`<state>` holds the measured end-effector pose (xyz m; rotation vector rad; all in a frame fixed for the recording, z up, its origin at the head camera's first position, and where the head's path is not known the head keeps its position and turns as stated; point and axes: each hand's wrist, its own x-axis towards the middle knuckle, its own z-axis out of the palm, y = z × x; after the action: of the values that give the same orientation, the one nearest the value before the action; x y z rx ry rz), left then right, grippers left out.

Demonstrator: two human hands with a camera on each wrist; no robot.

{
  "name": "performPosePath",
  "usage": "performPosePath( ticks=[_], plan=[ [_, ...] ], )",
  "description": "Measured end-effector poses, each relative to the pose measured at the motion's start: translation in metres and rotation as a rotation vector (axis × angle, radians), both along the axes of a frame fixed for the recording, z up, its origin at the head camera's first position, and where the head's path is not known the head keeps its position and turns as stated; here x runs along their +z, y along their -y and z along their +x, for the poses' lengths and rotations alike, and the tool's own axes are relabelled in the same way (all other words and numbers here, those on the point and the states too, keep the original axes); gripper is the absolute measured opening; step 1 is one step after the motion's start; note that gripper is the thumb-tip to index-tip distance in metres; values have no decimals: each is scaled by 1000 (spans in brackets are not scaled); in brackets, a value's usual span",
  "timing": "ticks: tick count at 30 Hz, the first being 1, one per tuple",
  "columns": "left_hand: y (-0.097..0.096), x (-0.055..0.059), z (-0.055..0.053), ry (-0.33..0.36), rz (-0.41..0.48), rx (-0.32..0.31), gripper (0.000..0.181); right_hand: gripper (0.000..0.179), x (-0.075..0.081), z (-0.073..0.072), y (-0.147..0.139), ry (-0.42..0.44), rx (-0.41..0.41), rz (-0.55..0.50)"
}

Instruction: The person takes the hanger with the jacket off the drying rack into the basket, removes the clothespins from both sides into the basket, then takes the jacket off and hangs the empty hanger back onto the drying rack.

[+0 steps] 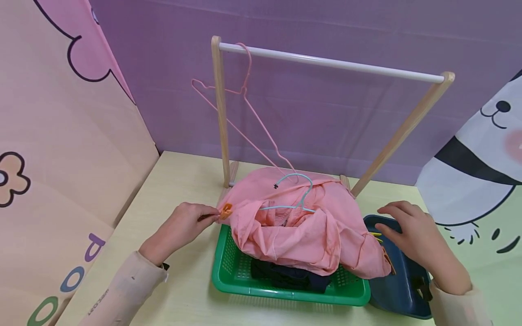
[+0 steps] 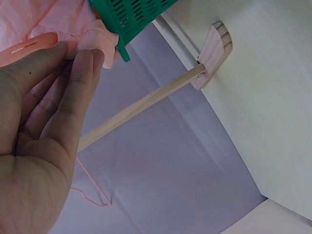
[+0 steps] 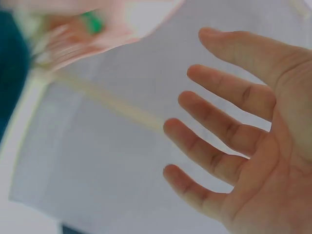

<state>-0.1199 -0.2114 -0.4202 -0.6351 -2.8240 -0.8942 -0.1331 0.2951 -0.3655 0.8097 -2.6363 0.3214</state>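
A pink zip jacket [image 1: 285, 242] lies draped over a green basket [image 1: 285, 296], with a light blue hanger [image 1: 306, 192] poking out of its neck. My left hand [image 1: 185, 228] pinches the jacket's edge at the left between thumb and fingertips. Right beside those fingertips, an orange clothespin [image 1: 225, 211] sits on the fabric; its slotted handle also shows in the left wrist view. On the other side, my right hand [image 1: 416, 231] hovers with spread fingers over a dark blue bin [image 1: 401, 290]. Yellow clothespins [image 1: 376, 235] show at that bin's left side, partly hidden by the jacket.
Behind the basket stands a rack with wooden legs [image 1: 222, 113] and a white rail [image 1: 326, 60]. A pink hanger [image 1: 261, 122] hangs from the rail's left end. Dark folded cloth [image 1: 289, 276] lies inside the basket. Purple cloth [image 1: 326, 113] covers the back wall.
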Motion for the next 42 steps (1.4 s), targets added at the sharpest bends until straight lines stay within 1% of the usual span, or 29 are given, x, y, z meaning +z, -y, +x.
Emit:
performPosePath(
  ticks=[3,5,8,12,15,19,22,23,26,28,33,36,40,42],
  plan=[
    [0,0,0,0,4,-3,14,56,18,7,21,-100,111,-20],
    [1,0,0,3,7,-3,14,70,29,11,35,-145,172,-30],
    [1,1,0,12,8,2,14,64,42,16,56,-189,264,-64],
    [2,1,0,22,12,5,14,54,54,19,82,-226,380,-116],
    [2,2,0,23,13,5,14,50,62,21,102,-209,439,-120],
    [2,2,0,25,11,6,13,41,72,22,129,-139,518,-113],
    [1,2,0,23,11,4,13,30,75,21,149,-105,570,-102],
    [1,2,0,22,10,3,13,29,74,21,156,-111,587,-94],
    [1,1,-1,19,6,0,13,35,71,19,176,-102,615,-63],
    [1,1,-1,17,4,-1,13,35,68,16,190,-99,614,-34],
    [1,2,-1,33,14,-2,15,26,61,4,222,-51,573,68],
    [2,2,-2,50,22,-5,15,26,60,-4,237,25,533,131],
    [1,2,-3,49,24,-11,15,32,58,-14,259,159,454,210],
    [0,2,-4,41,25,-22,14,35,56,-18,268,193,413,259]
  ],
)
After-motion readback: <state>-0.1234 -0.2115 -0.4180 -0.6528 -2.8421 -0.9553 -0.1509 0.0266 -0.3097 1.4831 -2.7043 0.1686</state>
